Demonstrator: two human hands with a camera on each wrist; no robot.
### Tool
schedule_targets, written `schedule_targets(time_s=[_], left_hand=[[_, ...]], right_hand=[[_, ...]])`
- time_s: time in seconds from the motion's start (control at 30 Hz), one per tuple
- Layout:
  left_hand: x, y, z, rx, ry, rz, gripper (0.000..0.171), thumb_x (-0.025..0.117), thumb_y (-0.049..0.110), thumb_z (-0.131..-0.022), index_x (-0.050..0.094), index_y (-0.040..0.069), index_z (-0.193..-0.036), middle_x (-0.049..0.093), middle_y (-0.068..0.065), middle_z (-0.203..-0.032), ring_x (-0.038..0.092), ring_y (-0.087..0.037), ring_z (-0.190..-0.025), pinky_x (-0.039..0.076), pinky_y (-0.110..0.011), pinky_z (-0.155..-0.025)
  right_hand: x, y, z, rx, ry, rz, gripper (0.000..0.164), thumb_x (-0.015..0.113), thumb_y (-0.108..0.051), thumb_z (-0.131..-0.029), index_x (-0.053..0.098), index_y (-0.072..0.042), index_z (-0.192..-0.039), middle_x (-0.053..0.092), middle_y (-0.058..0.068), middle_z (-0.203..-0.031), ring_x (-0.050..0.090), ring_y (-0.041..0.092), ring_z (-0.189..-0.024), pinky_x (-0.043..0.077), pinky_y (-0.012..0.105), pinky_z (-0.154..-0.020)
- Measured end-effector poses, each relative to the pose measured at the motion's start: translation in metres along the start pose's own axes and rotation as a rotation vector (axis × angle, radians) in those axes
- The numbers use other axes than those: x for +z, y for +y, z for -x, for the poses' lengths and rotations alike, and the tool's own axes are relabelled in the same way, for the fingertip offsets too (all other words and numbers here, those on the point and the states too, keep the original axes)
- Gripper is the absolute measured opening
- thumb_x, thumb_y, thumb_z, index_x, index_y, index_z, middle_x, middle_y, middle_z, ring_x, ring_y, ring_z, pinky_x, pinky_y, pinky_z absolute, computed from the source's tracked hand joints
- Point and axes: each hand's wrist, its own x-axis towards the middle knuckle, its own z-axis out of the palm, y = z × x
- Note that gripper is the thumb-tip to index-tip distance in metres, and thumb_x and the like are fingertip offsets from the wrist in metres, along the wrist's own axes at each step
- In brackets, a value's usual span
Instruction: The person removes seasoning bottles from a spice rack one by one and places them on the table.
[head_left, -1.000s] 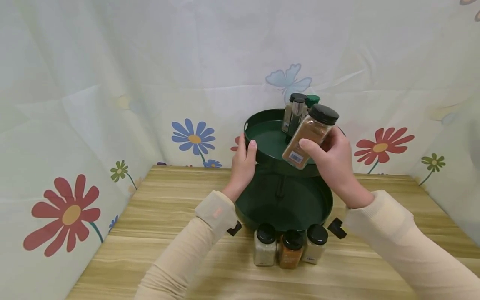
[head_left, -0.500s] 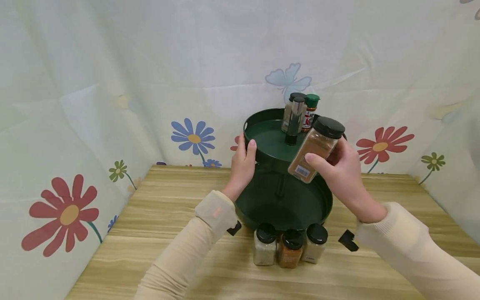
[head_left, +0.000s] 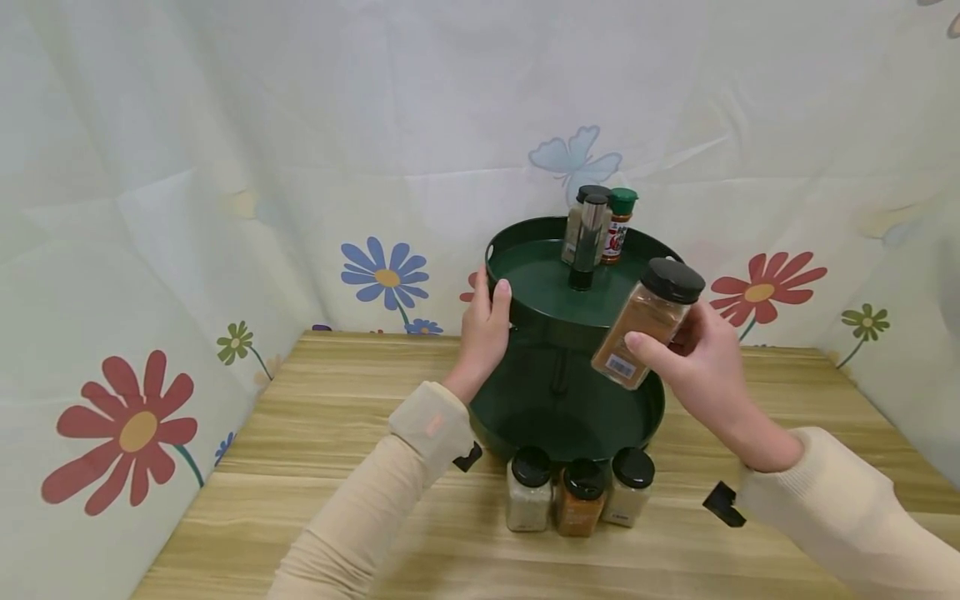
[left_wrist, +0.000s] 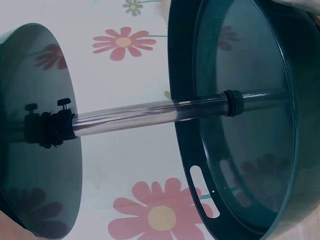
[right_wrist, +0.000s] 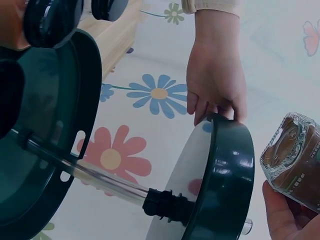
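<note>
A square clear jar (head_left: 651,317) of brown powder with a black lid is held in the air, tilted, its lid toward the upper right. The right hand (head_left: 708,367) grips it, thumb on the near face and fingers behind. The jar is in front of the right part of a dark green two-tier stand, apart from the upper tray (head_left: 528,271). The left hand (head_left: 486,329) grips that tray's left edge. On the tray, around a central post (head_left: 590,233), are a black-lidded jar (head_left: 572,233) and a green-capped bottle (head_left: 617,237). Below is the wide lower tray (head_left: 555,427). Just in front of it, three black-lidded jars stand side by side on the wood-grain counter (head_left: 337,400): white contents (head_left: 529,502), orange (head_left: 580,510) and pale beige (head_left: 627,497). Both arms wear cream sleeves (head_left: 375,492). Behind hangs a pale curtain (head_left: 435,100) printed with flowers and a blue butterfly (head_left: 576,158).
</note>
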Motion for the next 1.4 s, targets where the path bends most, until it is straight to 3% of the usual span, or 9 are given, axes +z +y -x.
schedule_targets(time_s=[0.27, 0.8, 1.4], left_hand=[[0.0, -0.002, 0.0, 0.005, 0.0, -0.014, 0.061, 0.029, 0.044, -0.096, 0.011, 0.013, -0.145, 0.021, -0.01, -0.149, 0.027, -0.026, -0.13, 0.023, -0.046, -0.107], [0.001, -0.002, -0.001, 0.009, -0.001, -0.008, 0.061, 0.029, 0.045, -0.096, 0.011, 0.013, -0.145, 0.022, -0.01, -0.148, 0.029, -0.026, -0.13, 0.024, -0.045, -0.107], [0.001, -0.003, -0.001, 0.015, 0.002, -0.01, 0.061, 0.029, 0.044, -0.096, 0.012, 0.011, -0.145, 0.023, -0.012, -0.148, 0.031, -0.027, -0.128, 0.025, -0.046, -0.106]], right_hand=[[-0.008, 0.008, 0.008, -0.027, 0.004, 0.043, 0.034, 0.062, -0.005, -0.079, 0.051, 0.0, -0.111, 0.056, -0.009, -0.085, 0.051, 0.009, -0.068, 0.043, 0.013, -0.057], [-0.016, 0.032, 0.022, 0.005, 0.015, 0.094, 0.036, 0.065, -0.005, -0.078, 0.051, -0.002, -0.11, 0.056, -0.009, -0.083, 0.052, 0.005, -0.068, 0.043, 0.011, -0.058], [-0.027, 0.071, 0.038, 0.148, -0.016, 0.21, 0.039, 0.066, -0.014, -0.079, 0.049, -0.002, -0.113, 0.053, 0.003, -0.089, 0.05, 0.001, -0.071, 0.043, 0.012, -0.057]])
